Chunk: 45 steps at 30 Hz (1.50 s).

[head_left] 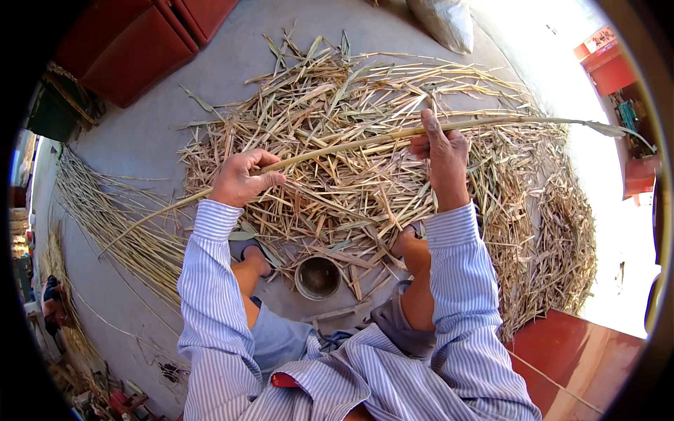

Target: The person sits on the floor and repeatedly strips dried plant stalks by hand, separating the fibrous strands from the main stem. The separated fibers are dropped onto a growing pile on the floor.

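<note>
A long, thin, yellowish reed stalk (351, 145) stretches across in front of me, rising from lower left to upper right. My left hand (243, 177) is closed around its thicker part, thumb along the near side. Farther along, my right hand (444, 149) grips the same stalk, with the thumb pointing up and the fingers curled behind. A dry leafy tip (605, 129) droops at the stalk's far right end. Beneath both hands spreads a big heap of dry leaves and husk pieces (330, 189) on the floor.
Between my feet stands a small round metal bowl (318, 278). A bundle of long bare stalks (126, 217) lies on the left. Red seats (130, 49) are at the back left, a pale sack (444, 24) at the back. A red board (562, 358) lies at lower right.
</note>
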Each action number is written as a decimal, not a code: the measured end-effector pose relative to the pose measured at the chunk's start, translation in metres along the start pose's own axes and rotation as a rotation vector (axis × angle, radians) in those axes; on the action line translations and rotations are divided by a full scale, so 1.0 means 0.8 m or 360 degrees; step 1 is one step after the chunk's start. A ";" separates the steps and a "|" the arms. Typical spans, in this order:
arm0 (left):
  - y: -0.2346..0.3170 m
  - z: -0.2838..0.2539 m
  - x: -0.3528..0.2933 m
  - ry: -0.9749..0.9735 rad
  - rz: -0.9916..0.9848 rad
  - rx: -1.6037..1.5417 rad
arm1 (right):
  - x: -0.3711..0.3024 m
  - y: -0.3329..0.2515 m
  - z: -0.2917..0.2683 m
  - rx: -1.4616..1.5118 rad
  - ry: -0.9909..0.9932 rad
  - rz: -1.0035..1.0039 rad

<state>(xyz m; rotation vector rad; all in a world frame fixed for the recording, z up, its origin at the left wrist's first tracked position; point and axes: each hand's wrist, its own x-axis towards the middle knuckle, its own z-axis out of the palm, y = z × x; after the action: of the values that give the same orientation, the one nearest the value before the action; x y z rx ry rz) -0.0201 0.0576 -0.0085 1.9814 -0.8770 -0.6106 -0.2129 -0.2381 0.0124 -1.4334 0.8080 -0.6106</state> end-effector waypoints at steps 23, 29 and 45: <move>-0.012 0.006 -0.005 0.0043 0.0065 0.0351 | 0.018 0.009 -0.004 0.0209 -0.0003 -0.0027; -0.033 -0.003 -0.011 0.0512 0.0366 0.1313 | 0.025 0.014 -0.033 0.0496 0.0212 0.0007; -0.008 -0.037 -0.022 0.0464 0.0258 0.1256 | 0.028 0.025 0.018 0.0645 -0.0202 0.0263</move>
<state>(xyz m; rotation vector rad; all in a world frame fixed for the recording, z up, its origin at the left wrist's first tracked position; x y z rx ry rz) -0.0084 0.0889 0.0026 2.5596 -1.1883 0.1662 -0.1900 -0.2453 -0.0105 -1.0137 0.6502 -0.5163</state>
